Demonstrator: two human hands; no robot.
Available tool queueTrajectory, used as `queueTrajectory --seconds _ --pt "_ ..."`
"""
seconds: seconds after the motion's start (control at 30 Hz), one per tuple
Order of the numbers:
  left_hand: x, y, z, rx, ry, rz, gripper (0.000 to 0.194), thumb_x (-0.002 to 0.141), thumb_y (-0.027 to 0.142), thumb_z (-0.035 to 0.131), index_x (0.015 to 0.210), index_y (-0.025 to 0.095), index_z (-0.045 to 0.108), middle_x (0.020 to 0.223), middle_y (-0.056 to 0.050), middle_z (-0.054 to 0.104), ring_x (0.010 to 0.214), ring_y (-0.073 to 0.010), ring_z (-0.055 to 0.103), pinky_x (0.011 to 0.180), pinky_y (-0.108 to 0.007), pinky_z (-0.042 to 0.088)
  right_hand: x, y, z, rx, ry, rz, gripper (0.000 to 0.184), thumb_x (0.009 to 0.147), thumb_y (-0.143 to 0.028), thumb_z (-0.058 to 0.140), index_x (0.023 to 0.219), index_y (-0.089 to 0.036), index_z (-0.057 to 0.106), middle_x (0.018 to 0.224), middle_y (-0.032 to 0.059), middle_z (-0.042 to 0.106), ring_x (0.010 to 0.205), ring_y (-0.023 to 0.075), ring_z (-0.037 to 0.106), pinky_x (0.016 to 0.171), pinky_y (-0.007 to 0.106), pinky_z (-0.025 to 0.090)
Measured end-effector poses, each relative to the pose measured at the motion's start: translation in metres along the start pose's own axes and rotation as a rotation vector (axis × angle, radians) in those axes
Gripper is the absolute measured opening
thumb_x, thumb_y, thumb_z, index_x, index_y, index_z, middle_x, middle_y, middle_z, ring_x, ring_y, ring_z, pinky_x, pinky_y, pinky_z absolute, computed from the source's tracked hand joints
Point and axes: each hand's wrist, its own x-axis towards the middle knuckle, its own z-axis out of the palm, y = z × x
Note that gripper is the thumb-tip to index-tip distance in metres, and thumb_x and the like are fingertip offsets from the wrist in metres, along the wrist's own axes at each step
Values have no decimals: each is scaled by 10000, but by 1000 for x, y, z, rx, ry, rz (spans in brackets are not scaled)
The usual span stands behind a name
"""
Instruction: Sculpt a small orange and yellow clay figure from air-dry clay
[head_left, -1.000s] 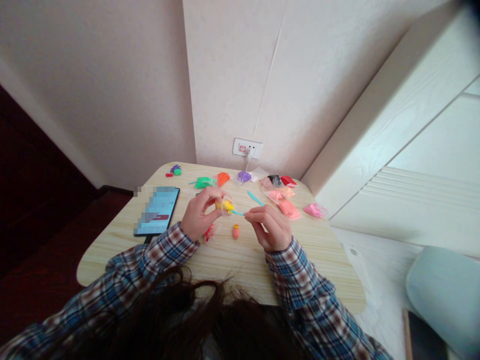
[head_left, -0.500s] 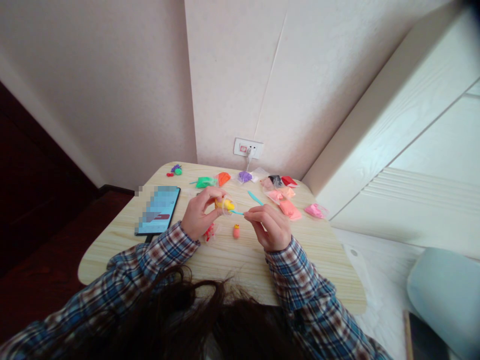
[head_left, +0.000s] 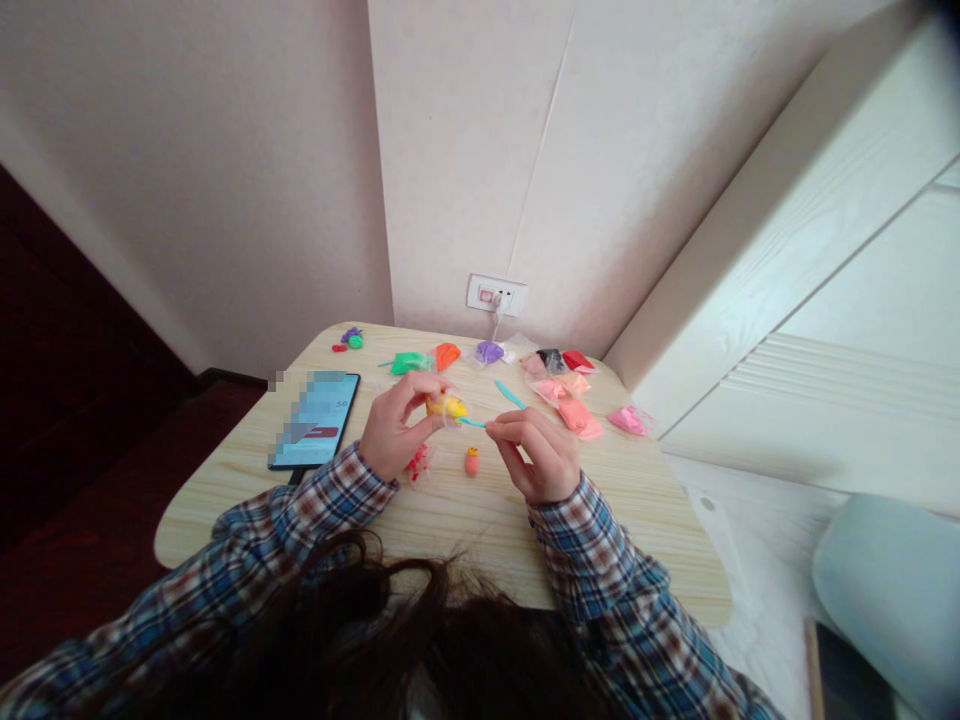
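My left hand (head_left: 400, 422) is closed on a clear bag of yellow clay (head_left: 448, 407), held up over the table. Between the fingertips of my right hand (head_left: 538, 452) is a thin light-blue modelling tool (head_left: 474, 423); its tip touches the yellow clay at the bag's right end. Below them on the table stands a small pink clay figure (head_left: 472, 464) with a yellow top. Red clay in a clear bag (head_left: 420, 460) lies under my left hand, partly hidden. A second light-blue modelling tool (head_left: 509, 393) lies just beyond my right hand.
Bags of green (head_left: 411, 364), orange (head_left: 448, 355) and purple clay (head_left: 490, 352) line the table's back, with several more bags at the right, including a salmon one (head_left: 580, 419). A phone (head_left: 319, 420) lies at left. Small clay pieces (head_left: 354, 340) sit in the far left corner.
Very little differs. The yellow clay bag and the tool tip have shifted slightly to the left, and both hands keep their grips.
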Motion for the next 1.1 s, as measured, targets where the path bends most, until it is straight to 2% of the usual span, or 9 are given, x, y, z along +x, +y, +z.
queueTrajectory --seconds 0.43,0.7,0.9,1.1 --pt "1 5 1 52 -5 -12 206 726 170 653 799 186 461 901 -42 600 906 -172 599 815 -334 508 1 -2 0 -49 -18 14 149 794 -47 526 863 -177 550 753 48 647 664 113 596 526 210 471" --pt "-1 4 -2 128 -4 -19 202 723 168 650 809 186 468 907 -52 601 902 -177 600 806 -337 511 -1 -2 1 -42 -53 54 136 805 -62 526 859 -184 549 774 44 647 687 113 598 550 213 472" --pt "-1 3 -2 129 1 -44 173 718 145 632 794 180 481 895 -50 608 887 -174 603 806 -339 514 -4 1 5 55 -115 142 112 829 -83 507 853 -183 552 790 47 639 716 114 602 585 212 488" --pt "0 1 -2 78 -8 -82 182 702 161 650 783 179 488 895 -46 600 899 -177 600 815 -341 518 -1 1 5 210 -109 254 90 849 -143 503 802 -197 557 758 29 641 706 116 609 602 226 505"
